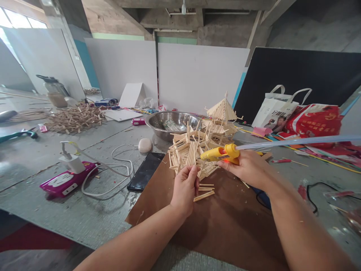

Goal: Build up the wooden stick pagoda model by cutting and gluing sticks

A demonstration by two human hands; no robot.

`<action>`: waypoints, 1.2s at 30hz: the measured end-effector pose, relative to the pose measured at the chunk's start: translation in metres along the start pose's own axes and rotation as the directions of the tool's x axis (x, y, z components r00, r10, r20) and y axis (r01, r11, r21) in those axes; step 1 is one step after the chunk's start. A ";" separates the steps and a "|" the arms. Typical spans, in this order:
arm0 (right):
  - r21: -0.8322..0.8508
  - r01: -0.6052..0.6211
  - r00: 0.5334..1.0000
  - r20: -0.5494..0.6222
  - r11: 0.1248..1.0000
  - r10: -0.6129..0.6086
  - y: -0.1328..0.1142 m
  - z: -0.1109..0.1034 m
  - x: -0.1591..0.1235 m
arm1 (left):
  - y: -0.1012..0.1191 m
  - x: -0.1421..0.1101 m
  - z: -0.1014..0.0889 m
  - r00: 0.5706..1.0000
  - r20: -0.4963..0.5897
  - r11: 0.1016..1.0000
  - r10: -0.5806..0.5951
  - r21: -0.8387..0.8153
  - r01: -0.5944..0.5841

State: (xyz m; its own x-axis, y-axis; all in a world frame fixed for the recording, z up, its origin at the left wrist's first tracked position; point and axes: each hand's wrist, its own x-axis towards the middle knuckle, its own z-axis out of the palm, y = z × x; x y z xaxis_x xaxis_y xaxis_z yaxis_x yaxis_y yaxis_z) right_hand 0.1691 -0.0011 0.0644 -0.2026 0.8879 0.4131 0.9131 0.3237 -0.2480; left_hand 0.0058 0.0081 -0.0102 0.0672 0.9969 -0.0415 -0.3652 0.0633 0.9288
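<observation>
My right hand [249, 167] is wrapped round a yellow hot glue gun [216, 153], with a long translucent glue stick [299, 141] running out of its back to the right. The gun's nozzle points left, close to a small bundle of wooden sticks [193, 153] that my left hand [186, 184] pinches upright between thumb and fingers. Just behind lies a heap of pale wooden sticks [177, 150]; whether the pinched sticks touch it, I cannot tell. A few loose sticks [204, 196] rest on the brown board [225, 233] beside my left hand.
A pagoda-like stick model [222, 111] and a steel bowl [160, 130] stand behind the heap. Left of the board are a black phone [145, 173], a white cable [131, 169] and a purple power strip [66, 182]. Bags [316, 122] stand at right.
</observation>
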 end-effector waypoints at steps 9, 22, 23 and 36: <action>0.065 -0.002 1.000 0.023 0.998 0.000 0.006 -0.012 -0.001 | -0.004 0.000 0.000 0.999 0.015 0.999 -0.032 0.022 0.031; 0.045 0.005 0.999 -0.046 0.999 -0.003 0.012 -0.015 0.000 | -0.010 0.012 -0.006 0.973 0.133 0.974 -0.190 -0.099 0.204; 0.043 0.004 0.999 -0.048 0.999 -0.002 0.012 -0.015 0.000 | -0.010 0.012 -0.006 0.974 0.129 0.975 -0.187 -0.100 0.200; 0.052 -0.041 0.995 -0.093 0.998 0.046 0.016 0.000 0.008 | -0.008 0.013 -0.005 0.983 0.120 0.979 -0.139 -0.136 0.154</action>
State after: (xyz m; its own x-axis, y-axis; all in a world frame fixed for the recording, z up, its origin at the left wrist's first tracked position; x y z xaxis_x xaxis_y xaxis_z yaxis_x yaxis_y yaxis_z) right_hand 0.1819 0.0112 0.0636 -0.1265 0.8677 0.4807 0.9009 0.3034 -0.3105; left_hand 0.0048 0.0205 -0.0203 0.2277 0.9656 -0.1254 -0.4729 0.2223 0.8526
